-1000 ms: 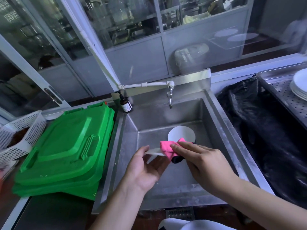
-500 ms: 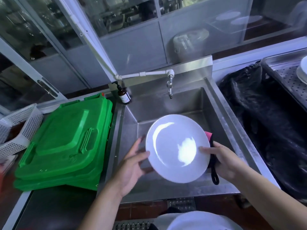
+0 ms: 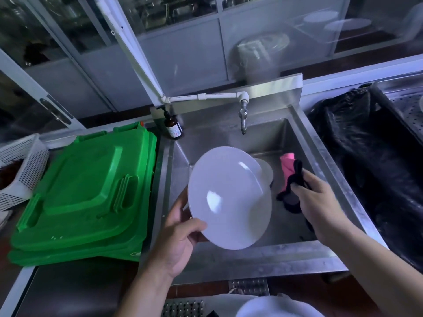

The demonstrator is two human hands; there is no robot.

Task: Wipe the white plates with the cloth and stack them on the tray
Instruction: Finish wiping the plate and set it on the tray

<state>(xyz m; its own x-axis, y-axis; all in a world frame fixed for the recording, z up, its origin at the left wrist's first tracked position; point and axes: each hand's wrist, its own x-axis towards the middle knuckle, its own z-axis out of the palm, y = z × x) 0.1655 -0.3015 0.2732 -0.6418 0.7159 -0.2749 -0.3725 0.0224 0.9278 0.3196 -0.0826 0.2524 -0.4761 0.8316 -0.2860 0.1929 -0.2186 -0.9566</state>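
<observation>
Over the steel sink (image 3: 320, 152), my left hand (image 3: 178, 239) grips a white plate (image 3: 226, 195) by its lower left rim, thumb on its face. The plate is tilted, its face toward me. My right hand (image 3: 318, 202) is off the plate to the right and holds a pink and black cloth (image 3: 290, 177) that sticks up from my fingers. Behind the held plate, another white plate (image 3: 266, 171) lies in the sink, mostly hidden. The perforated steel tray (image 3: 409, 108) shows at the far right edge.
Stacked green plastic lids (image 3: 84, 191) lie left of the sink. A white mesh basket (image 3: 20, 170) stands at the far left. A tap (image 3: 243, 115) hangs over the sink, a brown pump bottle (image 3: 172, 125) beside it. A black bag (image 3: 370, 161) fills the space to the right.
The plate was edge-on while my right hand rubbed it with the cloth, then turned face-up. My right hand has now come off the plate with the cloth; my left hand alone holds it.
</observation>
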